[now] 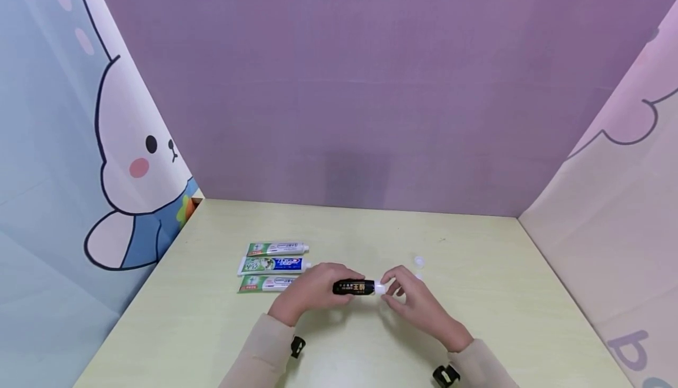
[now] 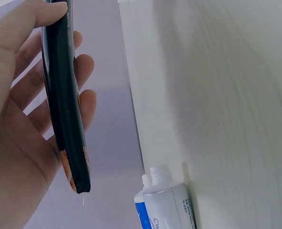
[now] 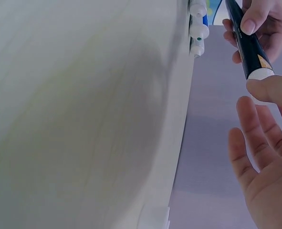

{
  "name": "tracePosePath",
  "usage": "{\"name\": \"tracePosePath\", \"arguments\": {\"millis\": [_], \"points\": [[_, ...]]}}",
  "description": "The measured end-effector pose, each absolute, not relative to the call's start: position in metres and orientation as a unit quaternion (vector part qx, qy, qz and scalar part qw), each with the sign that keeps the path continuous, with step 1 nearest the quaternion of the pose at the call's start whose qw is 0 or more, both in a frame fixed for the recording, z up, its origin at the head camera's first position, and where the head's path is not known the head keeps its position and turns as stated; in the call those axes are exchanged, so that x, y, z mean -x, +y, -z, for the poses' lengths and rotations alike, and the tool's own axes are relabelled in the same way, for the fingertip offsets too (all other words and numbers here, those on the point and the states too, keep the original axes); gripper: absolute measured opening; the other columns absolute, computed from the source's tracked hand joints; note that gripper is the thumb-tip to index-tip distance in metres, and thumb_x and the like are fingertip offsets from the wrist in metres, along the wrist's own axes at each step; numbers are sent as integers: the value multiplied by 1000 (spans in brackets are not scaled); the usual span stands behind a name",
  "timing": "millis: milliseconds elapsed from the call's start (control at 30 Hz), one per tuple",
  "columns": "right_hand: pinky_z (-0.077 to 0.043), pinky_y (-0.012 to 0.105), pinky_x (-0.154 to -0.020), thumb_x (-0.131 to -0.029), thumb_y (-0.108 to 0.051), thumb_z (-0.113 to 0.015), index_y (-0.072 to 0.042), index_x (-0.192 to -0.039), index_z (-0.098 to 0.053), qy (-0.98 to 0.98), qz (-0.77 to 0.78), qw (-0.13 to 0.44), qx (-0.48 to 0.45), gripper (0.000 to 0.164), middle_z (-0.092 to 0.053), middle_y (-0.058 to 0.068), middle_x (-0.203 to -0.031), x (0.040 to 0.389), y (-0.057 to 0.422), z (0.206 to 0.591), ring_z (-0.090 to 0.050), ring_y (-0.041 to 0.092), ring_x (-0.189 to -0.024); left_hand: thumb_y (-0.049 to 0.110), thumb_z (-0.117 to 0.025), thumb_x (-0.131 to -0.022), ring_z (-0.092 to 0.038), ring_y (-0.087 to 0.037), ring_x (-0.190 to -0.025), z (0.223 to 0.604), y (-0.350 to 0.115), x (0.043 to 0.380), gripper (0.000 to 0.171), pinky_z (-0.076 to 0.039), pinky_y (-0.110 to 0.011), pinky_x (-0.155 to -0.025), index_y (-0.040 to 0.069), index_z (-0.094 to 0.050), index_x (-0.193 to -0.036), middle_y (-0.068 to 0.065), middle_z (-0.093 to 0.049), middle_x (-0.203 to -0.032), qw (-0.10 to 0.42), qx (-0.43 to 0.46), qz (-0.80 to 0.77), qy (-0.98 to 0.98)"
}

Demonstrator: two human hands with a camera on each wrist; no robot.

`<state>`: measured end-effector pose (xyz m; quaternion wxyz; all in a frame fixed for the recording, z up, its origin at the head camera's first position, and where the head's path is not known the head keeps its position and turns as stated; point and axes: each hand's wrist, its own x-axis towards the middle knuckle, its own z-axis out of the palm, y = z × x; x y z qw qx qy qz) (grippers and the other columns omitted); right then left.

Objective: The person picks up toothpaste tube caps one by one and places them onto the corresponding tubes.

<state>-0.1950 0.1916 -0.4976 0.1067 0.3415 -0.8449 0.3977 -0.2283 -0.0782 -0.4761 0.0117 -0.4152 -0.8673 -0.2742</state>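
My left hand [image 1: 318, 288] grips a black toothpaste tube [image 1: 354, 287] with gold lettering, thumb on one side and fingers round the other. The tube is lifted over the table, its capped end pointing right. With thumb and forefinger my right hand [image 1: 417, 305] pinches the white cap [image 3: 261, 74] at that end, while its other fingers stay loose. Just left of my left hand lie a blue-and-green toothpaste tube [image 1: 272, 265] and two green-and-white tubes, the far one [image 1: 275, 249] and the near one [image 1: 265, 284], stacked in a row. Bare threaded nozzles [image 2: 160, 174] show on tubes there.
A loose white cap [image 1: 419, 261] lies on the pale wooden table [image 1: 455, 246] beyond my right hand, with another white piece partly hidden behind the fingers. A purple panel [image 1: 344, 82] stands along the back edge, and printed cloths [image 1: 132, 170] hang at both sides.
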Motion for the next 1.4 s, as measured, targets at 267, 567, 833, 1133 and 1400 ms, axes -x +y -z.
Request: {"name": "tracePosePath", "arguments": {"millis": [267,567,833,1133,1400], "points": [[-57,33,-71,-88,-1,-75,-11,-114,-58,-837,-415,94,-345,33,-62,-4,-110,195,193,497,-64,9,-82,20,-75,-87,-58,-1,-84,473,-79,228,41,-50,-20,-78,25,-70,-128,12,-69,-107,6,411,277,-869],[-56,29,-71,-94,-12,-71,-11,-118,-63,-843,-413,81,-335,26,-67,-7,-98,196,194,495,-63,8,-82,20,-75,-87,-58,-1,-86,472,-81,228,41,-50,-21,-80,24,-71,-127,12,-69,-108,10,411,279,-868],[-55,27,-67,-102,-23,-62,-15,-112,-67,-854,-420,40,-304,15,-71,4,-91,196,195,493,-62,6,-78,21,-75,-88,-58,-1,-86,471,-80,228,41,-50,-20,-79,23,-70,-128,11,-69,-110,9,415,273,-868],[-46,24,-54,-107,-25,-49,-13,-94,-67,-867,-404,33,-291,25,-68,1,-82,197,193,492,-50,3,-61,22,-75,-89,-58,-1,-86,471,-79,227,40,-50,-20,-80,24,-69,-129,11,-69,-112,6,412,278,-868],[-52,28,-66,-109,-30,-44,-19,-108,-64,-880,-393,7,-267,22,-70,-1,-87,195,195,489,-66,15,-78,22,-75,-89,-57,-1,-84,471,-78,226,40,-50,-19,-78,24,-69,-129,12,-69,-110,6,412,282,-867]]}}
